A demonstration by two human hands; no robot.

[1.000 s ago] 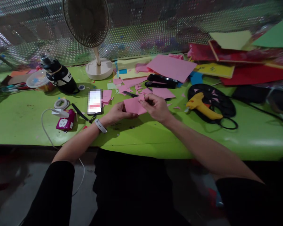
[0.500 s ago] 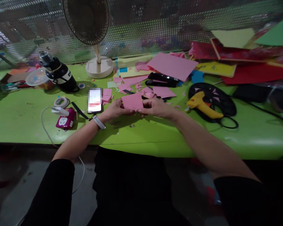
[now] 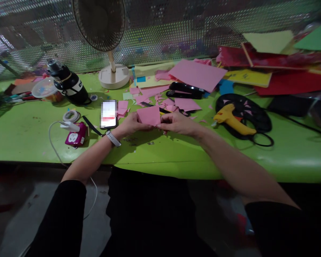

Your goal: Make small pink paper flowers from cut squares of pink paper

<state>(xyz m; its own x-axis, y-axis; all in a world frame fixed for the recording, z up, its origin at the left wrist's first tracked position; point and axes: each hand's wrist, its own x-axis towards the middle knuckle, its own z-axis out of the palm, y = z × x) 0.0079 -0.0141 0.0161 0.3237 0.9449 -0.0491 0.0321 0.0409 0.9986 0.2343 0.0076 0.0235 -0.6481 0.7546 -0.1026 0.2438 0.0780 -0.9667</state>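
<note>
A small square of pink paper (image 3: 148,116) is held up over the front half of the table. My left hand (image 3: 132,124) pinches its left and lower edge, thumb along the bottom. At its lower right corner, the thumb and fingers of my right hand (image 3: 176,123) are closed on the paper. Behind the square lie many pink paper scraps (image 3: 160,97), a loose pink sheet (image 3: 187,104) and a black stapler (image 3: 186,90). A phone (image 3: 108,114) with a lit, blurred screen lies just left of my left hand.
Left on the green table (image 3: 21,132) are a black bottle (image 3: 69,84), a tape roll (image 3: 71,116) and a magenta power adapter (image 3: 76,134) with a white cable. A fan (image 3: 113,76) stands behind. To the right, a yellow glue gun (image 3: 234,119) rests on a black pad (image 3: 262,117).
My right hand has shifted slightly at the paper's right edge, and the square has tilted a little. The whole view has slid slightly, so the table things appear a bit further right.
</note>
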